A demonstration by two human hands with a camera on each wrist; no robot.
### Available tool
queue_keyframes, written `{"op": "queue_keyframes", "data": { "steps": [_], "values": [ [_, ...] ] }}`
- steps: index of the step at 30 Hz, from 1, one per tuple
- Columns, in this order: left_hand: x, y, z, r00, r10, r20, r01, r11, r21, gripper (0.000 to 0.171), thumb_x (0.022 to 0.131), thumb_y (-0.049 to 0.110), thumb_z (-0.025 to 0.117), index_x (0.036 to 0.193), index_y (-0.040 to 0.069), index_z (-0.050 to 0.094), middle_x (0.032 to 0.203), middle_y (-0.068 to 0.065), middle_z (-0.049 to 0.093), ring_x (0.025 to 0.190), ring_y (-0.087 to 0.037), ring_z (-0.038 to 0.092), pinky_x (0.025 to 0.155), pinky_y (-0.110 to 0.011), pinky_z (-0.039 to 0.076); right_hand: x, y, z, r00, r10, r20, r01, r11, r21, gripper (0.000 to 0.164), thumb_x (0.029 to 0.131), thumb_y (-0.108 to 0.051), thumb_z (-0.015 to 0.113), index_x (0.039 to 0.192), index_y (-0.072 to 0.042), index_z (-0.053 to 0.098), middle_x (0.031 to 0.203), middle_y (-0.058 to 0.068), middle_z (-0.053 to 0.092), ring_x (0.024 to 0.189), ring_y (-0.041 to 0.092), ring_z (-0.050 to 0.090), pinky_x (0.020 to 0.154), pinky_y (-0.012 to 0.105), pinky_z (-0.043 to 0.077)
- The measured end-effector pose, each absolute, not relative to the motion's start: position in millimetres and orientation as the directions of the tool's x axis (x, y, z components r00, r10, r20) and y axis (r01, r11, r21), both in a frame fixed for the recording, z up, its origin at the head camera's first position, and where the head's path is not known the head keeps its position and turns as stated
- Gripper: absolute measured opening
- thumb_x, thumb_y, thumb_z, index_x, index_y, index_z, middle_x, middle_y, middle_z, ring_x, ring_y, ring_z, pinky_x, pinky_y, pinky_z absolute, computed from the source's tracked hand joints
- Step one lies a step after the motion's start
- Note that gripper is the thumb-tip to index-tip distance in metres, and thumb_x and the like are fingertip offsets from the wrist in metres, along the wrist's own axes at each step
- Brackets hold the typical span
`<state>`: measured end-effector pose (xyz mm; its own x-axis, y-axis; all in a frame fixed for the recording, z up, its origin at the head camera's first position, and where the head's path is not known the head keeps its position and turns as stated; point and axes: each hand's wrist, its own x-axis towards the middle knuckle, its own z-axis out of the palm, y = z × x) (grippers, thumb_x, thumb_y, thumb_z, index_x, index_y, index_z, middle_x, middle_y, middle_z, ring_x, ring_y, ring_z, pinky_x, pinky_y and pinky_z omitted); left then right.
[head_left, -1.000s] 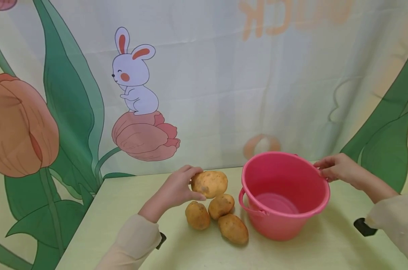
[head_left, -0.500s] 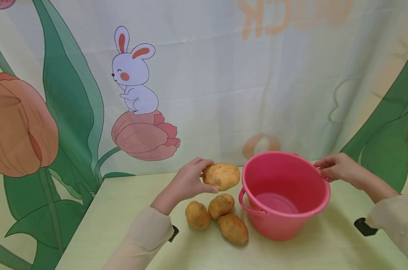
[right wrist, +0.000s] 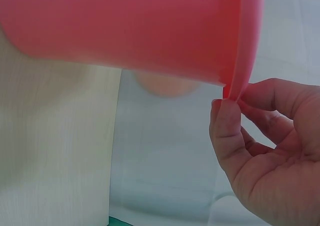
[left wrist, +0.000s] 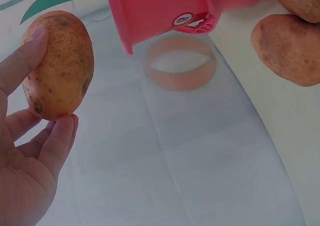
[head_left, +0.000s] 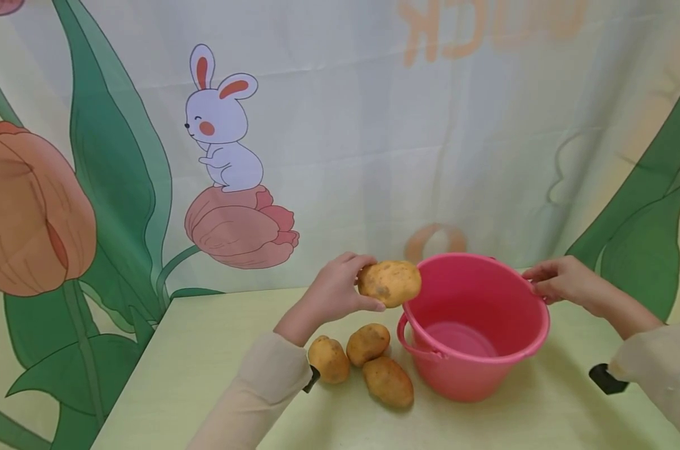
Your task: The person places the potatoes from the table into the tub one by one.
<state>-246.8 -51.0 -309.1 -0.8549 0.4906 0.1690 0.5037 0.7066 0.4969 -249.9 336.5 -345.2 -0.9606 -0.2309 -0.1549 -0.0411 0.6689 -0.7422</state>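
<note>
My left hand [head_left: 340,289] grips a large yellowish potato [head_left: 393,283] between thumb and fingers, raised at the left rim of a pink bucket [head_left: 458,381]. In the left wrist view the thumb lies on one side of this potato [left wrist: 62,68] and the fingertips press its lower end. My right hand [head_left: 570,284] pinches the bucket's right rim. The right wrist view shows that rim [right wrist: 249,40] caught between the right thumb and fingers. The bucket stands upright on the table, its visible inside bare and its handle [head_left: 415,347] hanging on the left.
Three more potatoes lie together on the light table [head_left: 205,350] left of the bucket: one on the left [head_left: 329,360], one at the back [head_left: 368,344], one in front [head_left: 389,383]. Behind the table hangs a curtain [head_left: 345,156] printed with tulips and a rabbit.
My left hand has carried the potato up and to the right, from above the other potatoes to the bucket's rim. The right hand and the bucket have stayed in place.
</note>
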Motion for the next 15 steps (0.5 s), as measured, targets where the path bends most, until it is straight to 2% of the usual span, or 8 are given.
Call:
{"op": "queue_keyframes", "data": {
  "steps": [9,15],
  "values": [
    [-249,-38,-306,-0.821,0.540,0.186,0.558,0.690,0.460,0.063,0.064,0.033,0.078,0.119,0.013,0.052,0.111,-0.002,0.054,0.097,-0.014,0.051,0.082,-0.027,0.046,-251,336,-346,-0.961,-0.226,-0.158,-0.036,0.672,-0.740,0.042,0.086,-0.011,0.053,0.121,0.012,0.044,0.102,0.019,0.060,0.077,0.017,0.061,0.067,0.033,0.053],
    [-249,-23,-302,-0.796,0.587,0.147,0.587,0.689,0.426,0.067,0.065,0.033,0.077,0.123,0.014,0.049,0.117,-0.001,0.052,0.104,-0.015,0.050,0.087,-0.026,0.045,-250,336,-345,-0.962,-0.227,-0.154,-0.041,0.673,-0.738,0.043,0.086,-0.011,0.053,0.120,0.012,0.044,0.101,0.019,0.061,0.076,0.016,0.061,0.067,0.032,0.053]
  ]
}}
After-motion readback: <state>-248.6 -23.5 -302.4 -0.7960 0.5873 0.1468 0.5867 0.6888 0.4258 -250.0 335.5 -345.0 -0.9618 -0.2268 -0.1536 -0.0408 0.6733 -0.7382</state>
